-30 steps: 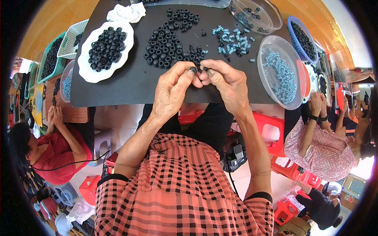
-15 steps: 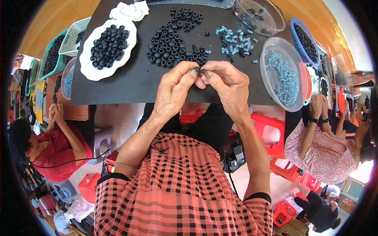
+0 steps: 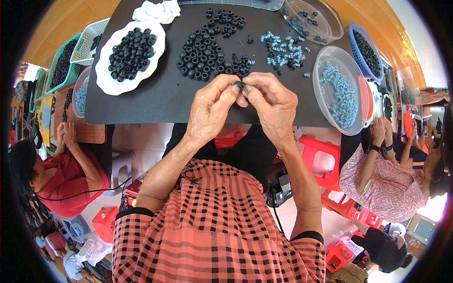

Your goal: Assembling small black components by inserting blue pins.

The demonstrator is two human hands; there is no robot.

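My left hand (image 3: 214,104) pinches a small black round hollow part (image 3: 239,85) between thumb and fingertips. Against it, my right hand (image 3: 271,101) has its thumb and forefinger closed; what they grip is too small and hidden to make out. Both hands meet over the near side of a dark table (image 3: 155,101). Just beyond them lies a loose pile of black round hollow parts (image 3: 200,52), with smaller black pieces (image 3: 240,65) at its right end. Farther right is a scatter of small blue-and-white coiled pieces (image 3: 283,51).
A white scalloped plate (image 3: 104,78) of black round parts stands left, beside a crumpled white cloth (image 3: 158,12). At right are a clear tub of coiled pieces (image 3: 325,111), another clear tub (image 3: 337,28) and a blue basket (image 3: 352,42). Co-workers sit either side.
My fingertips have drawn slightly closer together around the black round part. The view has shifted a little; the piles look the same.
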